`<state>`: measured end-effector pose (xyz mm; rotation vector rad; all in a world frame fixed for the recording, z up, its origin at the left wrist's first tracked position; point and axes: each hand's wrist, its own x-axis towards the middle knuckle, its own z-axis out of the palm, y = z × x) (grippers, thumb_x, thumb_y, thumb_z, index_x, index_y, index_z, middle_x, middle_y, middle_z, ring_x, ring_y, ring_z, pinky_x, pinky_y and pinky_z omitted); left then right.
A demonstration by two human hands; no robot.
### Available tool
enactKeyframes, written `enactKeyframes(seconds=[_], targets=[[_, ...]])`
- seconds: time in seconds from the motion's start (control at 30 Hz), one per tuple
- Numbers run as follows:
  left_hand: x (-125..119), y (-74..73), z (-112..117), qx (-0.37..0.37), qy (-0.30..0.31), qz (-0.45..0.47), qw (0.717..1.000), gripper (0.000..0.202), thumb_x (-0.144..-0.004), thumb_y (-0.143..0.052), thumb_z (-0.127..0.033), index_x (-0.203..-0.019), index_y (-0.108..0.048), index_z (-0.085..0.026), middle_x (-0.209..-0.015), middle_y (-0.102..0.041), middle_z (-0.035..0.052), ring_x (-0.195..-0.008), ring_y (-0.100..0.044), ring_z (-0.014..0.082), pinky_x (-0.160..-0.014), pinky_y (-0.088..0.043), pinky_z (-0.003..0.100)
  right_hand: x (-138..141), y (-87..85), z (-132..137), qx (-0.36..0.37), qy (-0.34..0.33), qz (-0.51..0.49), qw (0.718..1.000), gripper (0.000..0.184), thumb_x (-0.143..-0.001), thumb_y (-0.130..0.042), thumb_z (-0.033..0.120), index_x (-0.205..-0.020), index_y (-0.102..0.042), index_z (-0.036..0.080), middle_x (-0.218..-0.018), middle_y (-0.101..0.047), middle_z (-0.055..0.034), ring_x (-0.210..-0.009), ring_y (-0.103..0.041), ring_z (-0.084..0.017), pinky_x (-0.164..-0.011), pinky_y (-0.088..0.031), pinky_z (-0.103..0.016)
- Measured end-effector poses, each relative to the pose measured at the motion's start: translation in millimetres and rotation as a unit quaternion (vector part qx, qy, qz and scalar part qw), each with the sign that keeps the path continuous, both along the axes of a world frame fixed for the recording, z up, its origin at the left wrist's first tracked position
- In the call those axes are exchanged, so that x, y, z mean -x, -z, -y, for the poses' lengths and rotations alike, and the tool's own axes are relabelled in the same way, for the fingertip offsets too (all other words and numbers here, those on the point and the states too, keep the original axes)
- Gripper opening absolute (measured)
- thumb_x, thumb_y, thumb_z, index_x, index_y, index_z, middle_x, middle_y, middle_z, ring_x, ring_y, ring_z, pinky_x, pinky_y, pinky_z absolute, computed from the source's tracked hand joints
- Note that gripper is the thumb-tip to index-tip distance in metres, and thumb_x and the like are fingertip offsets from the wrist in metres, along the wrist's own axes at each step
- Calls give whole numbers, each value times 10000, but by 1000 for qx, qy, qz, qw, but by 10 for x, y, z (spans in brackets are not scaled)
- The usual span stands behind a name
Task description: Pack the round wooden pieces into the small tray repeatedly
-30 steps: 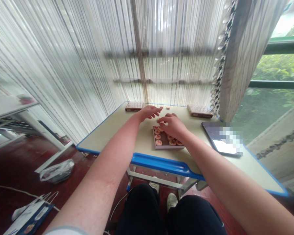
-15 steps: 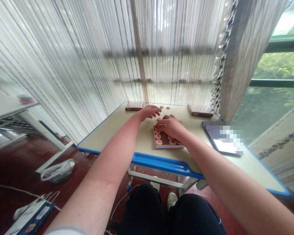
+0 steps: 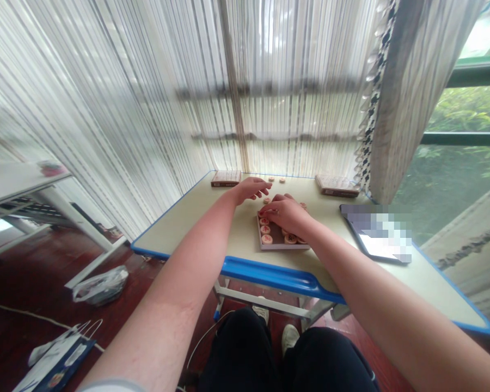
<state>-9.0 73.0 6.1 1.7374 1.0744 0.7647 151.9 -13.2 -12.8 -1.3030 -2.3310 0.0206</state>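
Observation:
A shallow open box (image 3: 283,247) stands near the front of the table, with round wooden Chinese chess pieces in it. Down its left side runs a column of red-marked pieces (image 3: 266,239), and dark-marked pieces (image 3: 290,238) lie along the near right. My right hand (image 3: 288,213) reaches over the box, its thumb and fingers closed on a chess piece (image 3: 262,213) at the far left corner. My left hand (image 3: 252,189) hovers beyond the box, fingers loosely stretched and holding nothing. Just past the box lies a loose piece (image 3: 267,201); part of the box is hidden under my right hand.
Two more loose pieces (image 3: 282,181) lie near the table's far edge. Flat boxes stand at the back left (image 3: 226,178) and back right (image 3: 337,185). A dark tablet (image 3: 375,239) lies on the right. Curtains (image 3: 294,109) hang behind the table (image 3: 179,218).
The whole view has shifted slightly. Both hands keep nearly the same places, the right at the box's far left corner and the left hovering beyond it.

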Motion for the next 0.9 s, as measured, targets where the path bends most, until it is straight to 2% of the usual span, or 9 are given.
enactKeyframes(seconds=[0.13, 0.2, 0.27, 0.33, 0.43, 0.53, 0.67, 0.77, 0.9], targets=[[0, 21, -28, -24, -1, -27, 999, 370, -757, -590, -458, -929, -651, -137, -894, -674, 89, -595, -524, 80, -523, -377, 208, -5, -3, 18, -10, -4, -14, 1000, 192, -807, -575, 298, -917, -731, 310, -951, -621, -44, -914, -481, -230, -787, -410, -319], [2, 51, -59, -71, -18, -67, 995, 399, -789, -535, -478, -924, -659, -124, -879, -680, 95, -616, -545, 101, -549, -404, 227, -16, -23, 32, -37, 6, -34, 999, 222, -821, -548, 286, -957, -723, 293, -955, -617, -57, -926, -482, -238, -786, -416, -332], [11, 99, -102, -155, -49, -141, 977, 410, -808, -502, -474, -898, -676, -114, -852, -684, 99, -668, -573, 134, -615, -438, 260, -51, -63, 43, -98, 36, -79, 991, 263, -842, -505, 268, -1010, -706, 271, -954, -601, -75, -935, -481, -240, -802, -419, -350], [24, 160, -150, -239, -67, -227, 942, 362, -788, -539, -433, -901, -697, -127, -855, -687, 91, -756, -598, 169, -708, -453, 290, -127, -121, 51, -167, 84, -139, 973, 289, -851, -475, 254, -1040, -694, 249, -946, -581, -89, -937, -484, -238, -822, -418, -365], [35, 238, -200, -248, -25, -292, 924, 348, -756, -583, -422, -963, -709, -172, -920, -693, 74, -838, -614, 192, -761, -453, 289, -331, -245, 71, -215, 157, -214, 940, 295, -829, -479, 239, -1028, -697, 224, -932, -569, -94, -929, -500, -234, -842, -419, -374], [20, 265, -202, -234, 3, -305, 923, 405, -733, -597, -484, -987, -714, -191, -951, -694, 68, -850, -621, 200, -752, -454, 277, -584, -418, 118, -179, 206, -252, 929, 313, -792, -482, 203, -1018, -698, 208, -938, -579, -88, -857, -536, -204, -836, -430, -360], [-10, 256, -179, -227, 8, -313, 922, 497, -687, -613, -562, -998, -710, -187, -947, -693, 68, -825, -626, 199, -726, -455, 270, -790, -615, 199, -17, 226, -172, 959, 346, -717, -516, 142, -997, -705, 216, -892, -625, -69, -772, -563, -190, -793, -444, -350], [-13, 265, -184, -227, 8, -311, 923, 473, -707, -597, -536, -986, -708, -171, -940, -695, 74, -816, -626, 194, -700, -454, 261, -784, -549, 202, 23, 213, -100, 972, 344, -714, -531, 150, -1003, -702, 227, -909, -643, -74, -844, -566, -223, -829, -433, -373], [4, 301, -212, -241, 0, -300, 923, 427, -739, -566, -485, -969, -708, -154, -926, -698, 83, -831, -624, 200, -691, -454, 261, -740, -183, 107, -64, 240, -103, 963, 376, -781, -467, 169, -1108, -651, 193, -1062, -595, -129, -995, -521, -259, -902, -398, -393]])
